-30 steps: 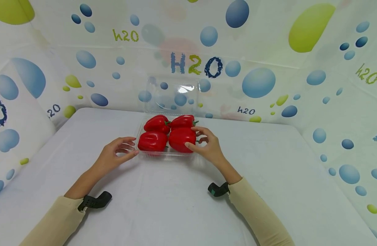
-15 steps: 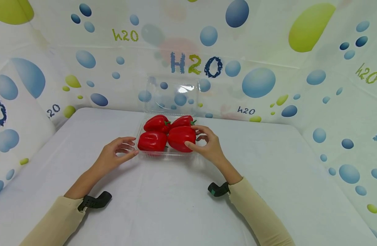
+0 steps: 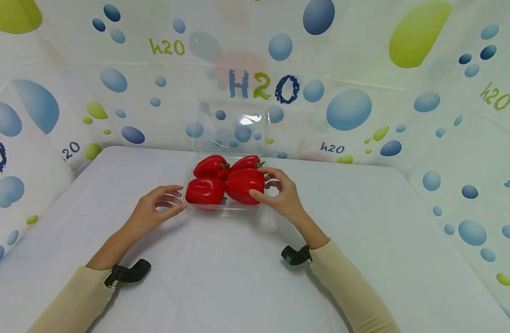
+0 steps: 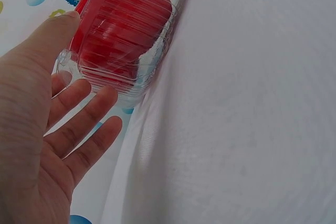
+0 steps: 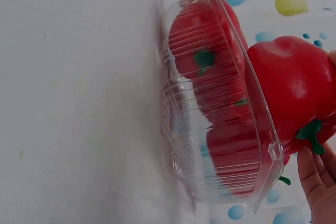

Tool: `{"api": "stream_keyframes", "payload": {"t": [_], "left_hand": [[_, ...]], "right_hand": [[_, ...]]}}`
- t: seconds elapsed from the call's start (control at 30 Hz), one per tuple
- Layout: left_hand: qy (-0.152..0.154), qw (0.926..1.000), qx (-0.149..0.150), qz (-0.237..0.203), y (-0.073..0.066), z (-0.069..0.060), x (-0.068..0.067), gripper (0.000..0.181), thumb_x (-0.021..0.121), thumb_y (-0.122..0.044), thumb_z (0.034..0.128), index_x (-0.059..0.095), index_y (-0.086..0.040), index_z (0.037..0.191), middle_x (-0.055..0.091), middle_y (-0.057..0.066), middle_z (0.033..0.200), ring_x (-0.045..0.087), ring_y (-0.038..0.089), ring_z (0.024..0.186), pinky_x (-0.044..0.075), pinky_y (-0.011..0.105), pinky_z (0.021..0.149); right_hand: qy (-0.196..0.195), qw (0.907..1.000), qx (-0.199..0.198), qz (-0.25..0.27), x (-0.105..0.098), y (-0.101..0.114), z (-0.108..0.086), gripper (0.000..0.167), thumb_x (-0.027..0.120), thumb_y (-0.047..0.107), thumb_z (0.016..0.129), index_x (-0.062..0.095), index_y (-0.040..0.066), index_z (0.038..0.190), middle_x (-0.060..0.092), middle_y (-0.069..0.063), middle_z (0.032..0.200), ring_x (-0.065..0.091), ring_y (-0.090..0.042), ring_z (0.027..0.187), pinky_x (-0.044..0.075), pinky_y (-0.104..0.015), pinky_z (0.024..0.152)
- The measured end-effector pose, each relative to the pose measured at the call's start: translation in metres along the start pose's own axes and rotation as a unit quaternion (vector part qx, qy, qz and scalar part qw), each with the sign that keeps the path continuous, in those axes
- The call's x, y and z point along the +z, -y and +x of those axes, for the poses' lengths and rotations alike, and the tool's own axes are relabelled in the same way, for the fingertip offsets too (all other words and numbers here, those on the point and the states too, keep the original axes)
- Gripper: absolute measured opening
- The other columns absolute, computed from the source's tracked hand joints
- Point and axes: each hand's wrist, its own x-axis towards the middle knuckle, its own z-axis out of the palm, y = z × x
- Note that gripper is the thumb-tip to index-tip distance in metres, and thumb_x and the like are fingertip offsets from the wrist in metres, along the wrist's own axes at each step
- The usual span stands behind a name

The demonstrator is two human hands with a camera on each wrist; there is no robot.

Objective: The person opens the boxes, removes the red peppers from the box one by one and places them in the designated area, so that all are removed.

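Observation:
My right hand [image 3: 282, 194] holds a red bell pepper [image 3: 242, 186] by its right side, thumb in front and fingers behind. The right wrist view shows this pepper [image 5: 294, 80] raised at the rim of the clear plastic container [image 5: 254, 85], its green stem facing that camera. Three more red peppers lie inside, one front left [image 3: 205, 190] and two at the back [image 3: 210, 166]. My left hand [image 3: 148, 209] is at the container's left side; in the left wrist view its thumb touches the rim and the other fingers of the hand [image 4: 63, 135] are spread, loosely bent.
The container's transparent lid [image 3: 234, 127] stands raised behind it, against a white curtain [image 3: 296, 129] with blue and green drops. A white cloth [image 3: 226, 268] covers the table. A black wrist device [image 3: 129, 273] sits at each sleeve cuff.
The pepper in my right hand has moved slightly up and left, covering more of the back right pepper. My left hand has stayed at the container's side.

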Motion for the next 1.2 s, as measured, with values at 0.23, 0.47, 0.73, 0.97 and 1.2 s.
{"api": "stream_keyframes", "payload": {"t": [0.23,0.47,0.73,0.97,1.2], "left_hand": [[0.000,1.0000,-0.003,0.000,-0.001,0.000,0.000,0.049,0.077,-0.008,0.0832,0.057,-0.002,0.129,0.066,0.016,0.107,0.063,0.004,0.090,0.051,0.012,0.079],[0.001,1.0000,0.000,0.001,0.001,0.000,0.000,0.049,0.076,-0.008,0.0836,0.057,-0.001,0.128,0.066,0.015,0.107,0.060,-0.003,0.089,0.050,0.011,0.078],[0.001,1.0000,0.004,-0.002,0.003,0.000,0.001,0.049,0.076,-0.008,0.0840,0.056,0.000,0.128,0.065,0.016,0.107,0.059,-0.007,0.088,0.050,0.010,0.078],[0.000,1.0000,0.002,-0.006,0.002,0.000,0.001,0.050,0.076,-0.007,0.0832,0.056,0.000,0.128,0.065,0.016,0.107,0.059,-0.008,0.088,0.050,0.010,0.078],[0.000,1.0000,-0.005,-0.007,0.001,0.000,0.001,0.049,0.076,-0.007,0.0839,0.057,-0.001,0.128,0.065,0.016,0.107,0.059,-0.007,0.089,0.051,0.012,0.079]], "right_hand": [[-0.001,0.9998,-0.014,-0.011,0.000,0.003,0.000,0.056,0.079,0.006,0.078,0.056,0.001,0.129,0.058,-0.015,0.124,0.056,-0.028,0.103,0.055,-0.048,0.085],[0.001,0.9999,-0.012,-0.004,0.001,0.005,-0.001,0.056,0.078,0.004,0.077,0.056,0.000,0.128,0.058,-0.017,0.123,0.056,-0.029,0.103,0.055,-0.051,0.086],[0.006,0.9996,-0.026,-0.011,0.003,0.009,-0.002,0.057,0.079,0.005,0.076,0.055,0.001,0.128,0.058,-0.016,0.123,0.056,-0.028,0.104,0.056,-0.042,0.085],[0.010,0.9990,-0.042,-0.013,0.004,0.011,-0.003,0.057,0.078,0.004,0.076,0.055,0.000,0.128,0.059,-0.017,0.121,0.057,-0.028,0.103,0.056,-0.044,0.084],[0.015,0.9985,-0.052,-0.009,0.006,0.013,-0.004,0.058,0.078,0.005,0.076,0.055,0.000,0.128,0.059,-0.016,0.121,0.058,-0.028,0.102,0.057,-0.042,0.084]]}}
